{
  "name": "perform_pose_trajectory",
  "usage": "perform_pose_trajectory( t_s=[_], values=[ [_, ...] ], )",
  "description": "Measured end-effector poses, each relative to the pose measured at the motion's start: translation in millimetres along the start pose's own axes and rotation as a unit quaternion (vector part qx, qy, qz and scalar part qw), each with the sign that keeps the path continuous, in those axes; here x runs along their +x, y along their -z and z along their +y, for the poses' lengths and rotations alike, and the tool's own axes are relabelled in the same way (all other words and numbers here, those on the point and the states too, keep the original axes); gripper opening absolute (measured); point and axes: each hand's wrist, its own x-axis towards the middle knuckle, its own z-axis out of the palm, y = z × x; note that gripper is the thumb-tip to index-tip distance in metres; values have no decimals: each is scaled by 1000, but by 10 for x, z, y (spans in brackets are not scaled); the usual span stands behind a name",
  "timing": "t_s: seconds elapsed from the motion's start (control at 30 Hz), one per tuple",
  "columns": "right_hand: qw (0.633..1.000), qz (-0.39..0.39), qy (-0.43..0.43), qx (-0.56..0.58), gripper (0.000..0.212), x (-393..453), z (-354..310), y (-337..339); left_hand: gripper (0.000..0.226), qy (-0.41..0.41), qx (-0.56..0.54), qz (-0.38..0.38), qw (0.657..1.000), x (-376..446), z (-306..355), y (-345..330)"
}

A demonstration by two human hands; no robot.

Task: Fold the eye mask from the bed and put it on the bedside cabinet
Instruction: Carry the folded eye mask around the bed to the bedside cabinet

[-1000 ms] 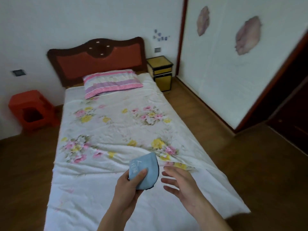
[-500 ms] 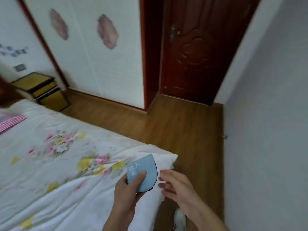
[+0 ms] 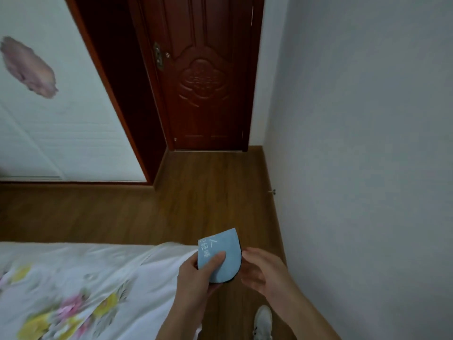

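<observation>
Head view shows the eye mask, pale blue with white printing, already doubled over into a half-oval with a dark edge showing along its curved side. It is off the bed and in the air, pinched in the left hand: the thumb presses on the printed face and the fingers sit behind it. The right hand hovers just beside the curved edge, loosely spread and grasping nothing; I cannot tell whether its fingertips touch the fabric.

Folding looks done, so the step in hand is, in my judgement, the carry to the bedside cabinet, which is not in view. To do it well, keep the thumb pressed near the middle of the fold so the two halves cannot spring apart, and let the free hand steady the loose curved edge or any strap tucked inside. Soft fabric like this will probably reopen if the pinch relaxes.

Around the hands lie the corner of the bed with its flowered sheet at the left, bare wooden floor ahead, a white shoe below, and a dark red door beyond. Walking along the bedside without snagging the sheet is what matters.
</observation>
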Motion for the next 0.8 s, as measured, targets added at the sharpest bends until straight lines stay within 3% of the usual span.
perform_pose_trajectory(
  t_s=[0.27, 0.43, 0.67, 0.8],
  values=[
    [999, -20, 17, 27, 48, 987, -882, 607, 51, -10, 18, -14, 1000, 1055, 428, -976],
    [998, -42, 37, 19, 41, 1487, -1422, 858, 49, -17, 14, -14, 1000, 1534, 665, -1440],
    [998, -56, 15, 24, 48, 2007, -1641, 867, 41, -2, 25, 4, 1000, 2049, 802, -1674],
    [998, -63, -8, 27, 34, 2395, -1826, 798, 32, 5, 22, 16, 1000, 2457, 921, -1690]
  ],
)
